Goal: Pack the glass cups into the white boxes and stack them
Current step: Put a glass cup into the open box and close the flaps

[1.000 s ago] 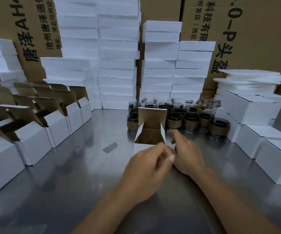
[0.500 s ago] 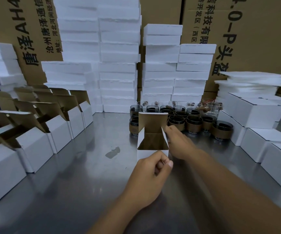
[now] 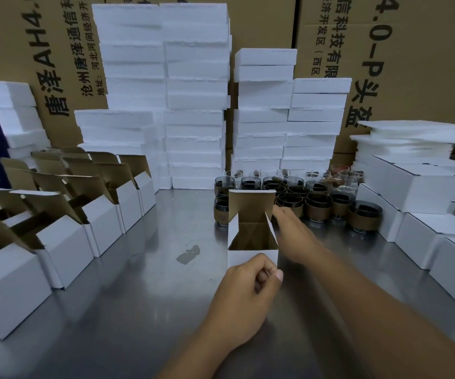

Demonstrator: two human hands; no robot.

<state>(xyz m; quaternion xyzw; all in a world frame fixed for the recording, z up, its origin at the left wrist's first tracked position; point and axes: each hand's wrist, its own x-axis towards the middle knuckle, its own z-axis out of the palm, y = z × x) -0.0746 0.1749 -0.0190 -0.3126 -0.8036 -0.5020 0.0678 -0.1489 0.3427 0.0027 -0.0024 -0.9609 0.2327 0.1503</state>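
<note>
— Any readable writing?
— Brown cartons (image 3: 412, 64) behind show "4.0-P" and Chinese characters.
— The box?
— An open white box (image 3: 252, 242) stands upright mid-table, lid flap up, inside apparently empty. Left hand (image 3: 244, 299) pinches its near wall; right hand (image 3: 296, 236), fingers loosely together, reaches the glass cups (image 3: 316, 203) behind.

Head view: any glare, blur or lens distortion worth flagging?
Head view: dim overall; soft glare on the steel table; wide-angle bending tilts the foam stacks and cartons; cups slightly soft; both hands reasonably sharp.
</note>
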